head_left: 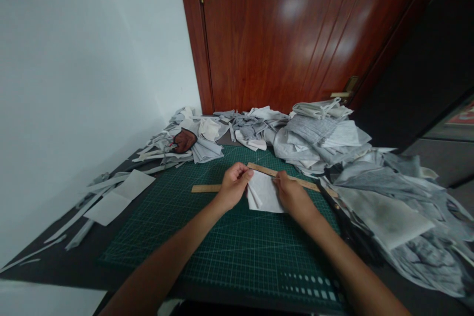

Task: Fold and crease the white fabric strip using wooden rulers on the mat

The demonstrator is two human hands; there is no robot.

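Note:
A small piece of white cloth [265, 198] hangs between my hands above the green cutting mat [177, 242]; its left side is folded over. My left hand [234, 185] pinches the cloth's upper left corner between thumb and fingers. On the other side, my right hand [292, 195] is closed on the right edge, and its fingertips are partly hidden. Just behind the cloth a wooden ruler [305, 184] lies slanted on the mat. Another wooden strip like a ruler [204, 188] shows to the left of my left hand.
Heaped grey and white cloth [322, 133] lines the back and right. Scissors with black handles [350, 229] lie by the right pile. Flat pale pieces [120, 197] and scrap strips lie left, with a brown dark-edged piece [184, 140] behind. A wall and wooden door [266, 34] bound the table.

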